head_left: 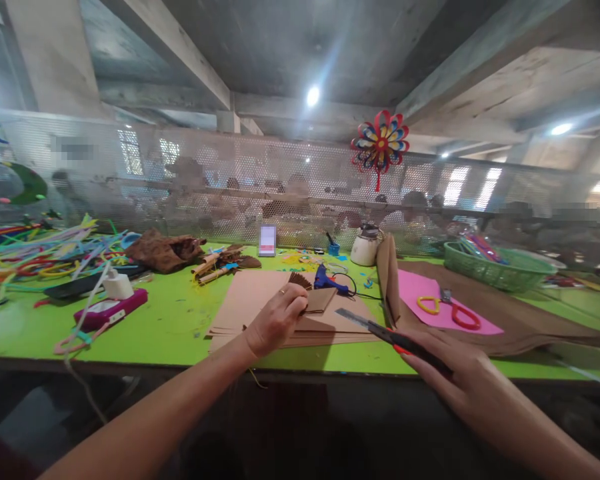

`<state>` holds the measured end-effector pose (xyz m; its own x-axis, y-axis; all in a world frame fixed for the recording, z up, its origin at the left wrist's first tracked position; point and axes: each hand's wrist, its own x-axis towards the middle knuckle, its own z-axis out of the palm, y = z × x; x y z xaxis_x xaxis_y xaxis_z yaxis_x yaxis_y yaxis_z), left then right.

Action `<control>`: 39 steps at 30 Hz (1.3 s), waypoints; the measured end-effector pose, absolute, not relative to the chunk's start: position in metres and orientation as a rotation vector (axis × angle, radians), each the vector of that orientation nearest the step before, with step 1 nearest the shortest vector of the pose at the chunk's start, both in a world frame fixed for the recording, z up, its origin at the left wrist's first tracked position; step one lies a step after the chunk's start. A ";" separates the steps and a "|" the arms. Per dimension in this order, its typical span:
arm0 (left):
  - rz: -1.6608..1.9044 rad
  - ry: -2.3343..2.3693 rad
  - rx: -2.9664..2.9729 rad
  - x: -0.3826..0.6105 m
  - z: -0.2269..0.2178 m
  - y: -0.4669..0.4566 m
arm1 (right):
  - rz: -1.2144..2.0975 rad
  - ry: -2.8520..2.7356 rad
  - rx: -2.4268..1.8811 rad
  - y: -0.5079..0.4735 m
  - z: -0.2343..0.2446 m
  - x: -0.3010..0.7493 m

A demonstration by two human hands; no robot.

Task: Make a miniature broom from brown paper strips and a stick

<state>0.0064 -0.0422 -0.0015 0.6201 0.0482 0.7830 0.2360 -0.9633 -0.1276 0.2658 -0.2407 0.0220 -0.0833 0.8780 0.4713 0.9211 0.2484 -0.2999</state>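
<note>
My left hand (280, 317) is closed on a folded piece of brown paper (321, 301), above a stack of tan paper sheets (250, 293). A dark pleated paper edge (301, 281) fans out just beyond my fingers. My right hand (460, 373) grips a utility knife (380, 329) with a black and red body. Its bare blade points left toward the folded paper, apart from it. Just behind the paper lies a blue glue gun (324, 279) with a black cord.
At right are pink paper (420, 287) with yellow and red loops, brown sheets (510, 300) and a green basket (500, 267). A kettle-like pot (365, 247) and a phone-like screen (267, 241) stand behind. A magenta power strip (111, 309) and colourful strips (55, 250) lie left.
</note>
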 end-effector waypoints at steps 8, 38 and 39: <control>-1.296 -0.218 -2.640 0.009 -0.007 -0.040 | -0.055 -1.996 -1.654 -0.237 0.024 0.255; -1.162 -0.261 -2.533 0.010 -0.009 -0.043 | 0.032 -1.984 -1.754 -0.232 0.021 0.252; -1.139 -0.259 -2.516 0.010 -0.009 -0.043 | 0.061 -1.998 -1.757 -0.231 0.022 0.252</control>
<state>0.0102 -0.0432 -0.0091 0.6572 0.0163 0.7535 0.3111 -0.9165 -0.2515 0.2516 -0.2309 0.0219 -0.0645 0.9456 0.3188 0.9245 0.1769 -0.3375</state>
